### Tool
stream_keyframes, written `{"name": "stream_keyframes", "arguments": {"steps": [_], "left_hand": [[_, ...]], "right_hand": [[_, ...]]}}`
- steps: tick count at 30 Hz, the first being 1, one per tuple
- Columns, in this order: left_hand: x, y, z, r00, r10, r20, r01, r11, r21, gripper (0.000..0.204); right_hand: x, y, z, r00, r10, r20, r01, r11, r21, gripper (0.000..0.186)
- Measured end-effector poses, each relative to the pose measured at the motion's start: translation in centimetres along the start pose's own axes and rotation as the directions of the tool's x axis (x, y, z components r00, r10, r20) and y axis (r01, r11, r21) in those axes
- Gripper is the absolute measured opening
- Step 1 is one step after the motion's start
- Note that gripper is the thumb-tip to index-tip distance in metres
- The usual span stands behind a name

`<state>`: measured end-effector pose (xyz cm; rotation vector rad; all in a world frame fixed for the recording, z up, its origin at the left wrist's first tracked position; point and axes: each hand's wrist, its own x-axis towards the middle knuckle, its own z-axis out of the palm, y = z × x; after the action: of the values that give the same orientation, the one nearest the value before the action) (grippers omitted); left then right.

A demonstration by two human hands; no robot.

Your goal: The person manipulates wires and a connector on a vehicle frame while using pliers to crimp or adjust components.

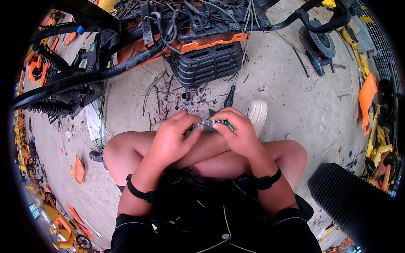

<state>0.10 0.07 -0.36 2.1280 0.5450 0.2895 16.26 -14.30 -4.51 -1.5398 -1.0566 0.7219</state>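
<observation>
Sitting cross-legged on the floor, I hold a small chain-like metal piece (207,123) in front of my shins, with both hands. My left hand (176,135) is closed on its left end, thumb and fingers pinching. My right hand (237,130) pinches the right end the same way. A green handle-like part (230,125) shows beside the right fingers; whether that hand holds it, I cannot tell. Just beyond lies a screwdriver (230,97) with a dark handle. A small dark ring-shaped part (186,96) rests among scattered scraps past my left hand.
A dark tubular vehicle frame (126,63) with loose wires and a ribbed black housing (211,63) stands ahead. A power tool (315,63) lies beside a dark disc (322,42) at far right. Orange panels (368,101) lie at the right; a black ribbed object (346,198) is near right.
</observation>
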Motion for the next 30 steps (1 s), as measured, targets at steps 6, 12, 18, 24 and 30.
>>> {"name": "stream_keyframes", "arguments": {"steps": [6,12,18,24,30], "left_hand": [[-0.5,-0.5,0.4,0.975,-0.214,0.061,0.222,0.912,-0.344,0.015],[-0.5,0.5,1.0,0.976,-0.198,0.088,0.217,0.895,-0.39,0.024],[0.0,0.4,0.9,0.999,-0.009,0.035,0.019,0.952,-0.305,0.024],[-0.3,0.3,0.9,0.999,-0.02,0.036,0.028,0.967,-0.253,0.018],[-0.1,-0.8,0.5,0.988,0.022,-0.152,-0.063,0.961,-0.27,0.014]], "right_hand": [[-0.6,0.8,0.1,0.975,0.218,0.049,-0.223,0.925,0.309,0.014],[-0.7,1.2,0.8,0.966,0.216,0.144,-0.259,0.82,0.51,0.016],[-0.7,1.6,0.8,0.942,0.202,0.267,-0.328,0.716,0.617,0.014],[-0.7,1.7,0.5,0.901,0.244,0.359,-0.415,0.727,0.547,0.02],[0.1,2.4,0.7,0.957,0.277,0.081,-0.269,0.958,-0.096,0.037]]}}
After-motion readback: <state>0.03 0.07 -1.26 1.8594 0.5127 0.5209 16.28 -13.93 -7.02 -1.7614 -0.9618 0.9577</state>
